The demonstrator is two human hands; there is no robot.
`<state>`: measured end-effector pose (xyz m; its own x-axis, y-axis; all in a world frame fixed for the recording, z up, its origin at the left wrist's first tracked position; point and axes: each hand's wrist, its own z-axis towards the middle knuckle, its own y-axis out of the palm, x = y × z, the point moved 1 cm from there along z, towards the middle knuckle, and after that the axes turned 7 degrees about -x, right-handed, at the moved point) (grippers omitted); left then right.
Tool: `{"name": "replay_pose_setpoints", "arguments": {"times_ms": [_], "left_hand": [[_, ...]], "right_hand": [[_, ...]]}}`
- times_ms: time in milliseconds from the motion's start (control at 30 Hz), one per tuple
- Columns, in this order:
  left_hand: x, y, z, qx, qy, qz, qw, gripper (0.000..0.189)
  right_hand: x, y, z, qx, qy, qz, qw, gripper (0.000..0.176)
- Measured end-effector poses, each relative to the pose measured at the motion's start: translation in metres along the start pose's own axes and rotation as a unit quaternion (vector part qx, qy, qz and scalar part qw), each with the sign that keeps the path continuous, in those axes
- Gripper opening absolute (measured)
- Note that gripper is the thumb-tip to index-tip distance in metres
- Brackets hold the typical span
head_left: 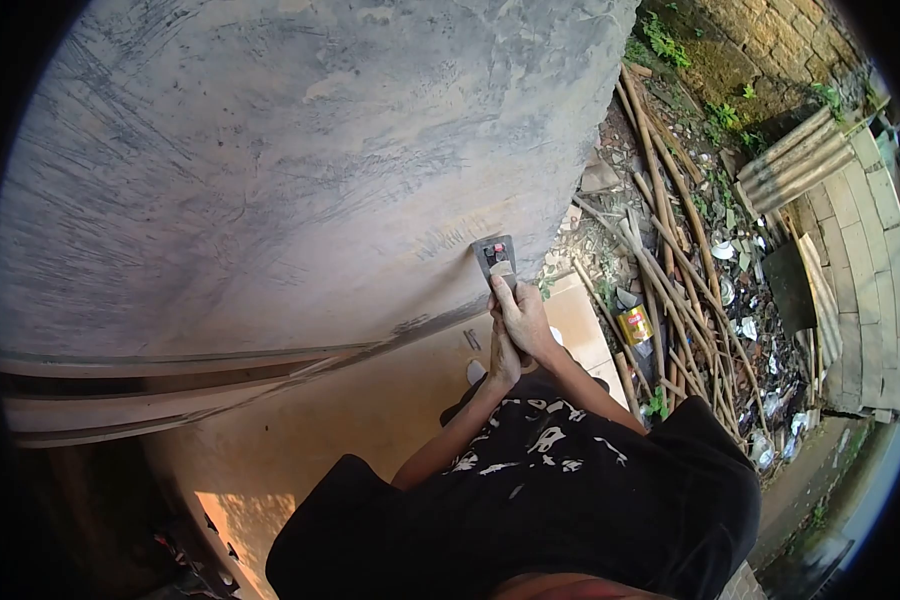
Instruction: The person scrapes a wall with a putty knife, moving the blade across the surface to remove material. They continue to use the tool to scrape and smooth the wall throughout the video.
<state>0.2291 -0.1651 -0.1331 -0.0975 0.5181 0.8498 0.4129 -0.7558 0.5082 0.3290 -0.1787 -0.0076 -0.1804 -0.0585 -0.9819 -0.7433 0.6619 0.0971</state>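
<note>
A flat, dark grey tool that looks like a sanding block (493, 252), with red and black knobs on its back, lies against the grey plastered wall (270, 180), near the wall's right edge. My right hand (526, 322) is closed around its lower end, the thumb pointing up along it. Just below and to the left, my left hand (504, 350) is closed too, pressed against the right hand at the tool's lower end. Its fingertips are partly hidden. Around the tool the wall surface is smeared with lighter and yellowish patches.
Below the wall runs a tan tiled floor (300, 440), with a small dark object (472, 340) on it. To the right, long wooden poles (670, 250) lie on rubble beside a yellow-red tin (634, 325). Farther right are corrugated sheets (795, 160) and a block wall (860, 260).
</note>
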Motion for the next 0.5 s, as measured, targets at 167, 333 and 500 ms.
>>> {"name": "replay_pose_setpoints", "arguments": {"times_ms": [167, 333, 500], "left_hand": [[0.000, -0.015, -0.005, -0.064, -0.052, -0.007, 0.997, 0.062], [0.016, 0.017, -0.007, -0.025, -0.034, 0.074, 0.996, 0.064], [0.008, 0.026, -0.010, 0.035, -0.128, -0.073, 0.988, 0.076]], "right_hand": [[-0.009, 0.000, -0.001, -0.036, 0.040, 0.057, 0.997, 0.047], [-0.003, -0.001, 0.003, -0.009, 0.070, 0.037, 0.997, 0.051], [-0.004, 0.000, 0.001, 0.022, 0.035, -0.022, 0.999, 0.052]]}}
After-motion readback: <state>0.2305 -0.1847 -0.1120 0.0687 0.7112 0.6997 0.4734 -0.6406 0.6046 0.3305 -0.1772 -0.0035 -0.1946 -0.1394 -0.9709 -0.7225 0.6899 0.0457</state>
